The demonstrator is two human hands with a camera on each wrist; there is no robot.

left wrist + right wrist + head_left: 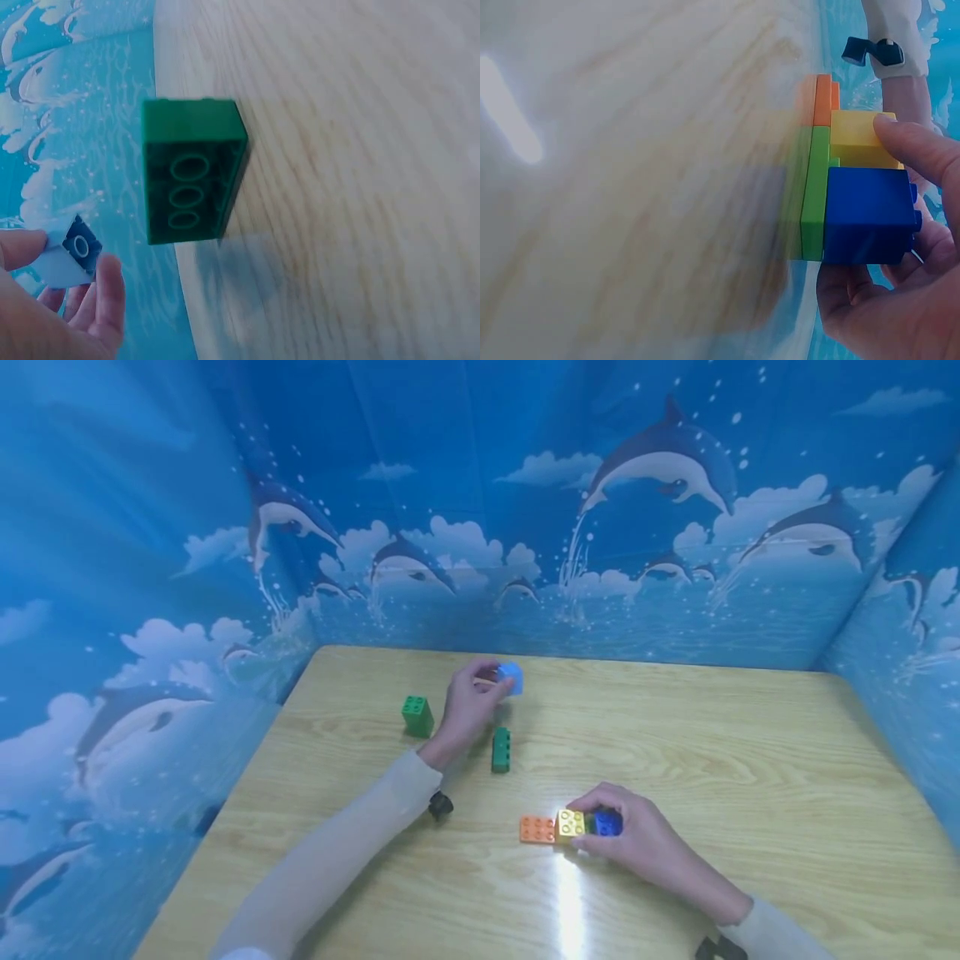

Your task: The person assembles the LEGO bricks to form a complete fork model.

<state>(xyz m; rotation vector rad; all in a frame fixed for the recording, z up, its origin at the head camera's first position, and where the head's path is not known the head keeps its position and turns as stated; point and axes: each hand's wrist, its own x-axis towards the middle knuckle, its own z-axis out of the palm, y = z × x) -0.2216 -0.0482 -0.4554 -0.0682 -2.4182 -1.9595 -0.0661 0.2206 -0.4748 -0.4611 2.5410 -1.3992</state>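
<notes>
My left hand (pixel 470 703) pinches a light blue toy brick (pixel 511 677) near the table's back edge; its hollow underside with one ring shows in the left wrist view. My right hand (pixel 637 837) grips a yellow brick (pixel 571 823) with the thumb on one side. This yellow brick sits beside a dark blue brick (pixel 868 216), both on a light green plate (pixel 815 193). An orange plate (pixel 537 829) with studs lies at the left end, against the light green plate. The right fingers partly hide the blue brick from above.
A dark green brick (pixel 501 750) lies on its side just in front of the left hand. Left of that hand, a taller bright green block (pixel 417 717) stands upright. The wooden table (pixel 712 735) meets a dolphin-printed curtain (pixel 450 485) at its back and sides.
</notes>
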